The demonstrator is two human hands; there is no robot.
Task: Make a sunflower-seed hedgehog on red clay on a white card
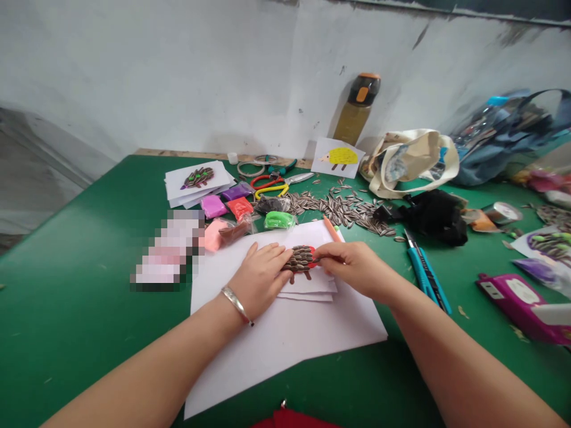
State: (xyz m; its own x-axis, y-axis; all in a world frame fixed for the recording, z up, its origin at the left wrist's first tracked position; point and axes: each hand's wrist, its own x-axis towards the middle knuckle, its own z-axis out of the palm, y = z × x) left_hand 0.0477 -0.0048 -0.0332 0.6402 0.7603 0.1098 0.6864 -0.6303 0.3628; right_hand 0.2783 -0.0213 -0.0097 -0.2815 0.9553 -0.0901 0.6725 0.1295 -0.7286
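The left hand [259, 280] lay open and flat on the white paper [289, 333], steadying the sunflower-seed clay hedgehog [300, 260] near the paper's top edge, while the right hand [350, 267] pinched its red clay rim lightly, sparing the seed rows.

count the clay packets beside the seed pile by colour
magenta packet: 1
purple packet: 1
red packet: 1
green packet: 1
peach packet: 1
brown packet: 1
black packet: 1
total: 7
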